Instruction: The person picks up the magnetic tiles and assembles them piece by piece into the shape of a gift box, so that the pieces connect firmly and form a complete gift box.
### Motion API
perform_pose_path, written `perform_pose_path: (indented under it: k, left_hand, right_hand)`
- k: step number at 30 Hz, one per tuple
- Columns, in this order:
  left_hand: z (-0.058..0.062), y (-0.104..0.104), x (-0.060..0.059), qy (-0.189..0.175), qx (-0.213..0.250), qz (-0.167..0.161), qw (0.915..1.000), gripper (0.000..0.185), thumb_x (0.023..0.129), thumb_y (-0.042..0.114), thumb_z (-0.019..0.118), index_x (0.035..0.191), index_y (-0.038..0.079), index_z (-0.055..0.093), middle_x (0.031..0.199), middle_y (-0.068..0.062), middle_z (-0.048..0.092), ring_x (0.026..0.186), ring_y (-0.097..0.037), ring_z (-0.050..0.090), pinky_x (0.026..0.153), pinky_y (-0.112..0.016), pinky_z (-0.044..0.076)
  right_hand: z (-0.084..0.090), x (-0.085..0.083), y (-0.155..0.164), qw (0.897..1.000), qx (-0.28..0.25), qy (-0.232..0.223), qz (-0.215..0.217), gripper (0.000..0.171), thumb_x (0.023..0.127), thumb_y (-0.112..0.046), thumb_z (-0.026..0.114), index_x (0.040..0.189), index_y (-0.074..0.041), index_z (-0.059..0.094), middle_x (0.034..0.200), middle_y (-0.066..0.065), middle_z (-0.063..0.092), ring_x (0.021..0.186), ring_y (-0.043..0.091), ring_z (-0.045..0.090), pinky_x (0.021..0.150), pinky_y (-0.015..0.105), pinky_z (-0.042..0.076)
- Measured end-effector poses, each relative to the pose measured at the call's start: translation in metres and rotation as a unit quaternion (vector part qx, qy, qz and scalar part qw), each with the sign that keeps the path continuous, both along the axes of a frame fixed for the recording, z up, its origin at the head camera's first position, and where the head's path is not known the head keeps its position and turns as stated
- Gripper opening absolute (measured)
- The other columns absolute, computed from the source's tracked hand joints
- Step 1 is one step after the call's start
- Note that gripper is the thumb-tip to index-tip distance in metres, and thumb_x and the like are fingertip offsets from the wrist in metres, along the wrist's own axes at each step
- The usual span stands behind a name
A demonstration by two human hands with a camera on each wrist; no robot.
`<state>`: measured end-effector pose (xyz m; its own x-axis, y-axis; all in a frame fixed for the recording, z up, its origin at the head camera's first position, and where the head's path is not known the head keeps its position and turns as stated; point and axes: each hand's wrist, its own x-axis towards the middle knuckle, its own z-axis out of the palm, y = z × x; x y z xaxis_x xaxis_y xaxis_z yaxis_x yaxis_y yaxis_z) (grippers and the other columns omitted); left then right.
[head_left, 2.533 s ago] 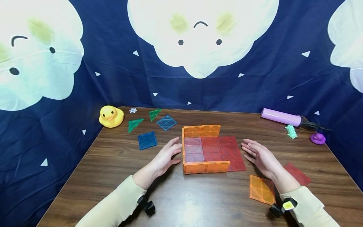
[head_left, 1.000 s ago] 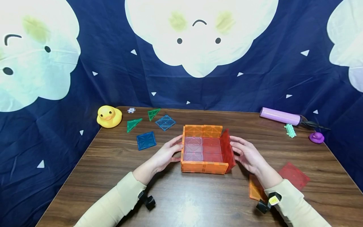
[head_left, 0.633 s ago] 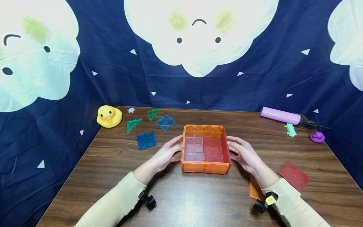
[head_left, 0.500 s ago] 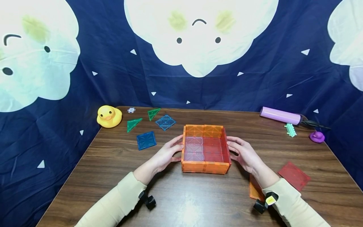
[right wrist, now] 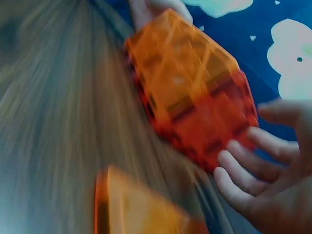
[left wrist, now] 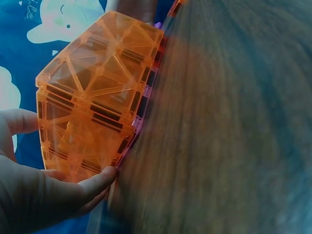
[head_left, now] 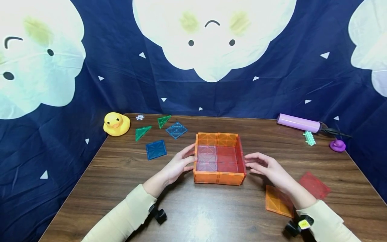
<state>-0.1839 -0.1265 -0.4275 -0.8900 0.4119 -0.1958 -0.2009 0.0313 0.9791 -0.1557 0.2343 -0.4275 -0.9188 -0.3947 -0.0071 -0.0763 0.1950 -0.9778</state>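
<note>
A low open-topped box of translucent magnetic tiles (head_left: 219,178) stands mid-table. Orange tiles form its front, back and left walls, and a red tile (head_left: 241,156) stands upright as the right wall. Purple and red squares line its floor. My left hand (head_left: 173,169) rests its fingertips on the left wall, thumb low at the near end in the left wrist view. On the other side, my right hand (head_left: 270,169) has loosely spread fingers beside the red wall; in the right wrist view the fingertips (right wrist: 234,146) overlap that wall's edge.
By my right forearm lie a loose orange tile (head_left: 276,201) and a red tile (head_left: 315,185). Blue tiles (head_left: 156,149), green triangles (head_left: 142,132) and a yellow duck (head_left: 116,124) sit at the back left. A lilac cylinder (head_left: 297,123) and purple duck (head_left: 337,146) are at the far right.
The right hand tilted the flat red tile upright against the box's right side, then loosened and drew back slightly toward me. The left hand came to the left wall and stays there.
</note>
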Motion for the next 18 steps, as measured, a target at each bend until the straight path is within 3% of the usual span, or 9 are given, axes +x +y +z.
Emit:
perform_pose_path:
  k: [4, 11, 18]
  left_hand:
    - [-0.002, 0.003, 0.002, 0.024, 0.001, 0.008, 0.9997, 0.063, 0.105, 0.013, 0.052, 0.161, 0.010, 0.024, 0.161, -0.023, 0.029, 0.142, -0.040, 0.040, 0.110, -0.056, 0.039]
    - [-0.007, 0.006, 0.003, 0.053, 0.007, 0.027, 0.9982, 0.061, 0.105, 0.010, 0.052, 0.160, 0.016, 0.026, 0.161, -0.021, 0.029, 0.142, -0.040, 0.039, 0.110, -0.058, 0.038]
    - [-0.010, 0.007, 0.003, 0.067, 0.016, 0.026, 0.9973, 0.061, 0.106, 0.009, 0.051, 0.161, 0.021, 0.027, 0.161, -0.020, 0.029, 0.142, -0.041, 0.039, 0.108, -0.059, 0.039]
  right_hand:
    - [-0.001, 0.017, 0.027, 0.989, 0.104, 0.106, 0.027, 0.032, 0.102, -0.006, 0.061, 0.132, 0.004, 0.060, 0.128, 0.021, 0.064, 0.117, 0.018, 0.063, 0.094, 0.023, 0.051]
    - [-0.010, 0.052, 0.063, 0.947, 0.228, 0.225, 0.028, 0.047, 0.090, -0.018, 0.081, 0.133, -0.010, 0.064, 0.128, 0.002, 0.067, 0.119, 0.006, 0.059, 0.098, 0.010, 0.039]
    - [-0.021, 0.077, 0.071, 0.914, 0.288, 0.287, 0.002, 0.065, 0.076, -0.033, 0.092, 0.134, -0.019, 0.064, 0.126, -0.006, 0.064, 0.112, 0.008, 0.058, 0.095, 0.008, 0.035]
